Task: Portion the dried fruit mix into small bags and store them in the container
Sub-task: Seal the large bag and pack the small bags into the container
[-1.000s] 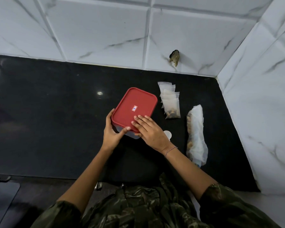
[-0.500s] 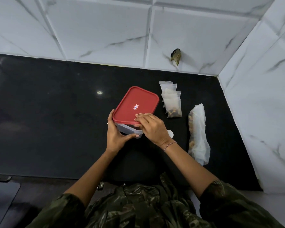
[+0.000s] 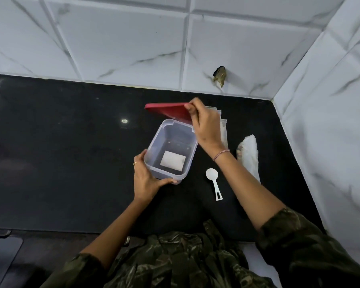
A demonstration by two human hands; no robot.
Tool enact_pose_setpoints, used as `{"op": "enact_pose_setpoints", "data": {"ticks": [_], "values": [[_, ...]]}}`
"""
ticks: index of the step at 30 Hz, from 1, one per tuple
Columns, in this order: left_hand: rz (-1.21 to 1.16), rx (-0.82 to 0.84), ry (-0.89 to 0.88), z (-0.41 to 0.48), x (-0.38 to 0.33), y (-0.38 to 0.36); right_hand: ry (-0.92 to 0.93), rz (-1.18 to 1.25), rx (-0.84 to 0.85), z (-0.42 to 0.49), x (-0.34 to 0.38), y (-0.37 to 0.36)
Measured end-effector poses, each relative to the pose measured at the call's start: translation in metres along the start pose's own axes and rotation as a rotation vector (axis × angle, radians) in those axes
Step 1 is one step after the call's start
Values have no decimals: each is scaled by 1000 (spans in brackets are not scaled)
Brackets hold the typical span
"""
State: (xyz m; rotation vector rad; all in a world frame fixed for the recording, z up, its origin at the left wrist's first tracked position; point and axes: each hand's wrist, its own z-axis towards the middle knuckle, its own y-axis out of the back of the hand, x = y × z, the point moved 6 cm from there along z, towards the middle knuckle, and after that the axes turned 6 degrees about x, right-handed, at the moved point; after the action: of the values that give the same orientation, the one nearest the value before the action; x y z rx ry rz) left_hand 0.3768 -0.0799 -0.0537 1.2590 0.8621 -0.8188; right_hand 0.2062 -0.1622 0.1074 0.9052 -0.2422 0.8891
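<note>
While the left hand [image 3: 146, 179] grips the clear container [image 3: 153, 142], the right hand [image 3: 206, 129] pinches its red lid [image 3: 168, 111] aloft.
Small bags [image 3: 223, 132], seemingly, lie behind that hand.

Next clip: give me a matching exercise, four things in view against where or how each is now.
1 red lid
2 clear container
3 white scoop
4 bag of dried fruit mix

A held at its near corner by the left hand
B lying nearest the right-hand wall
C held tilted in the right hand
D lying between the clear container and the right forearm

Pairs: 1-C, 2-A, 3-D, 4-B
</note>
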Motion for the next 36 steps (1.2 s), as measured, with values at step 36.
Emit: {"op": "enact_pose_setpoints", "data": {"ticks": [36], "values": [[155,-26,225,204,-10,2,-864,530,299,64,-186,-88]]}}
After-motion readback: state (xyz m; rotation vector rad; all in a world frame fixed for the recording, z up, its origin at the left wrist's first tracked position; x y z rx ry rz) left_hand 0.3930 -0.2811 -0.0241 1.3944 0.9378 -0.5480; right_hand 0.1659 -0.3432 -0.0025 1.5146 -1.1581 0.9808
